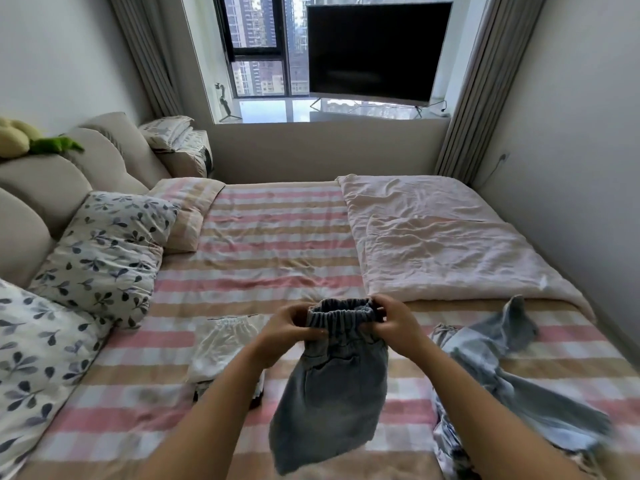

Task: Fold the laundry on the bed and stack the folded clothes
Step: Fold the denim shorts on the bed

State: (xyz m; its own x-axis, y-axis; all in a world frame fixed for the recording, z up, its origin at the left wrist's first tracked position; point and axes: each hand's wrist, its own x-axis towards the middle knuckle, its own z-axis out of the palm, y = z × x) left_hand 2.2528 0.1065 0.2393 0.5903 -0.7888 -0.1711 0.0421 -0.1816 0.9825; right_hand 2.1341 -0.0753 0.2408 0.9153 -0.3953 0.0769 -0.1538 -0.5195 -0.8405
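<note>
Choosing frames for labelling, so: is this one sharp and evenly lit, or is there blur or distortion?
Head view: soft daylight from the window, no hard shadows; the wide-angle lens bows the curtain; the clothes pile at right is smeared; the shorts, left hand and right hand are fairly sharp.

You face dark TV (377,51) on thin legs on windowsill (270,110), window (258,46) behind it, high-rises outside. Small tripod gadget (225,103) at sill's left end. Left curtain (145,53) and right curtain (481,91) drawn aside. On your left: beige headboard (52,181), green plush toy (52,145) on top. Near leaf-print pillow (31,358) and far leaf-print pillow (100,251) lean against it, striped pillow (187,206) beyond. Folded bedding stack (180,140) in far-left corner. Crumpled pale quilt (433,237) far right.
</note>
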